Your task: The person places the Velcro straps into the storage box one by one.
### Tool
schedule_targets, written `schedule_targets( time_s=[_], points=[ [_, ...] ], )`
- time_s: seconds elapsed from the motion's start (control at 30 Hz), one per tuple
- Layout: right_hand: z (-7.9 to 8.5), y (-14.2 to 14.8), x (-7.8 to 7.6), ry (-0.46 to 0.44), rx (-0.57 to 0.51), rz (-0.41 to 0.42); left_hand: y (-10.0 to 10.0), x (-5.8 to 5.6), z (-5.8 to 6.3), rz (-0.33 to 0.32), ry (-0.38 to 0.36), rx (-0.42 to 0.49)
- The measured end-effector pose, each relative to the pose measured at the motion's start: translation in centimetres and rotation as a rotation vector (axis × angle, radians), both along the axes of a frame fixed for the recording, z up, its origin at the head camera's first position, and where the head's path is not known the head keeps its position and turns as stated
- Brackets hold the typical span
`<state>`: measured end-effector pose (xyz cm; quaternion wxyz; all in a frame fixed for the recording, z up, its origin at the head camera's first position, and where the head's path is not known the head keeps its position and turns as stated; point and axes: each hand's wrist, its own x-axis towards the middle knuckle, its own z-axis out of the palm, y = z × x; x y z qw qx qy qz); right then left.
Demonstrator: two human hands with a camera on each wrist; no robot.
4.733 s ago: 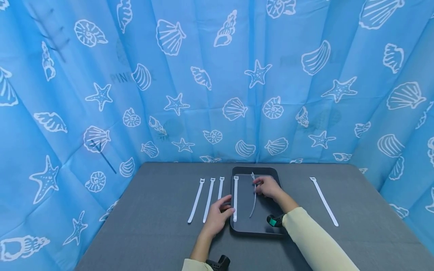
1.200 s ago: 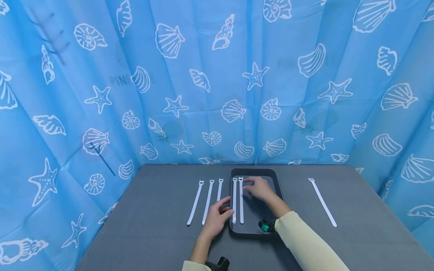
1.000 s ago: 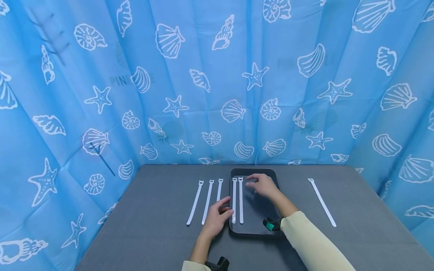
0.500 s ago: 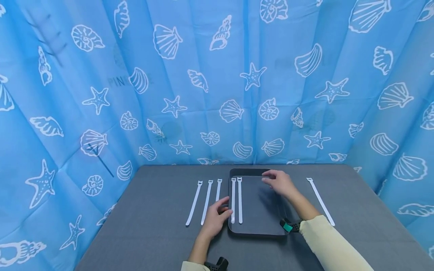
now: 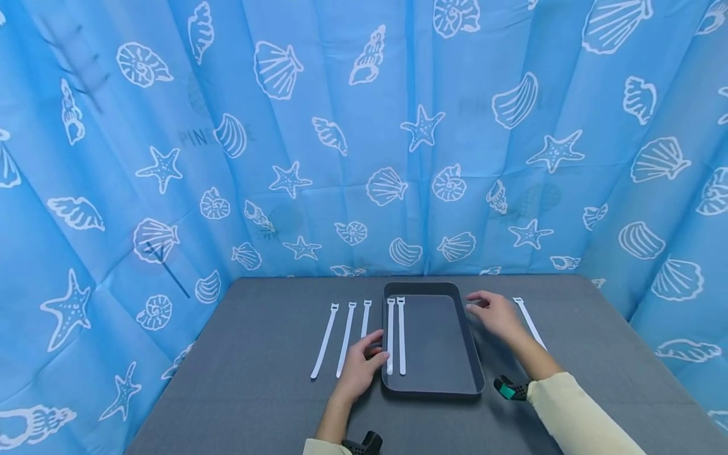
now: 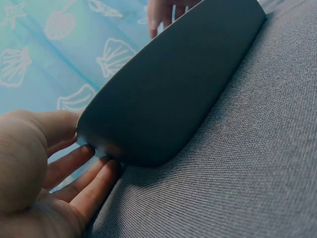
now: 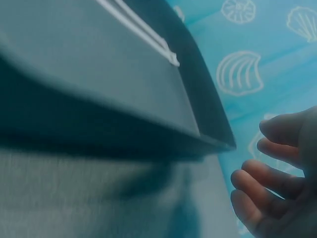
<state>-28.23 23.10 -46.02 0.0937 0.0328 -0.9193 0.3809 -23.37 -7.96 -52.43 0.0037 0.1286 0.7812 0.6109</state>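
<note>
My left hand (image 5: 359, 363) rests at the left side of a dark grey tray (image 5: 438, 341), its fingertips against the outer wall in the left wrist view. Two white strap-like cable ties (image 5: 402, 341) with slotted heads lie side by side inside the tray, near its left wall. My right hand (image 5: 496, 315) hovers just beyond the tray's right side, fingers loosely bent and holding nothing. Close by it on the right, another white cable tie (image 5: 527, 319) lies on the table, its lower part hidden behind the forearm.
Left of the tray, three more white cable ties (image 5: 325, 341) lie in a row on the grey cloth-covered table (image 5: 256, 354); the nearest is partly hidden by my left hand. A blue curtain (image 5: 341, 158) with white shell prints hangs behind the table.
My right hand laid the second cable tie in the tray beside the first, let go, and moved right, out past the tray's right rim. The left hand has stayed in place.
</note>
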Motion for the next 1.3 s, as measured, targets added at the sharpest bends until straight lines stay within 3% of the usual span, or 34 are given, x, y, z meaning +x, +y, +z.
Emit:
schedule_targets(
  time_s=[0.27,0.37,0.5,0.6,0.73,1.0,1.3],
  points=[
    [-1.2,2.4,0.6,0.013,0.059,-0.044,0.0,-0.1,-0.2,0.006,-0.006,-0.018],
    [-1.9,3.4,0.6,0.034,0.077,-0.057,0.1,0.6,1.0,-0.005,0.001,-0.004],
    [-2.5,4.6,0.8,0.068,0.101,-0.073,0.2,0.8,1.4,-0.013,0.002,0.02],
    [-2.6,5.2,1.0,0.076,0.113,-0.092,0.1,0.0,0.0,-0.008,0.002,0.016],
    [-2.7,5.9,1.1,0.043,0.119,-0.123,-0.1,-0.2,-0.4,-0.007,0.011,0.004],
    [-3.3,7.5,1.0,0.001,0.122,-0.169,-0.2,-0.1,-0.1,-0.007,-0.009,0.003],
    [-3.5,8.4,1.1,-0.076,0.149,-0.275,-0.2,0.0,0.0,-0.01,-0.017,0.003]
  ],
)
